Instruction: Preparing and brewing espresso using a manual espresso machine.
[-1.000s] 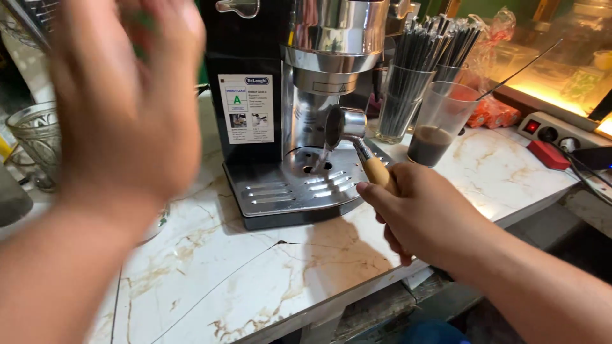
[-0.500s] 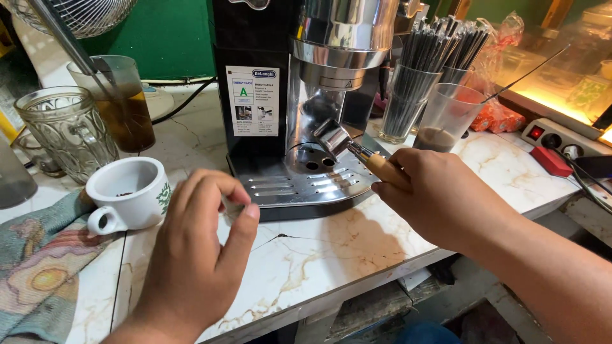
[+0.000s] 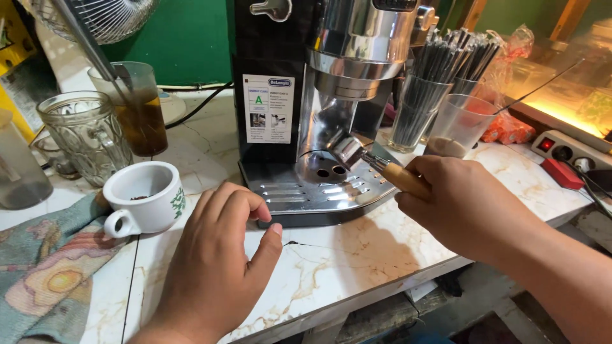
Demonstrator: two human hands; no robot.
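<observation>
I see the white marble-veined counter (image 3: 357,255) carrying everything, its front edge running diagonally just below both of my hands, with a drop to darker clutter beneath. On it stands the tall black and chrome espresso machine (image 3: 319,95), its slotted steel drip tray (image 3: 319,194) facing me.

My judgement of progress: the steel portafilter with a wooden handle (image 3: 376,165) is out of the brew head and sits tilted low over the drip tray, so locking it up under the chrome group is not yet done, and the small white ceramic cup with a green print (image 3: 143,197) sits off to the left on the counter, not under the spouts. I cannot see whether the basket holds coffee.

My right hand (image 3: 465,204) is clamped around the wooden handle. My left hand (image 3: 220,255) holds nothing, fingers loosely curled, resting on the counter just in front of the tray and near the cup.

Room is tight: a patterned cloth (image 3: 51,274) lies left of the cup, a cut-glass mug (image 3: 83,137) and a glass of dark tea (image 3: 140,108) crowd behind it, and a clear plastic cup (image 3: 456,124) plus a glass of black straws (image 3: 424,95) stand to the right of the machine. The bare stretch between my hands is the freest space.
</observation>
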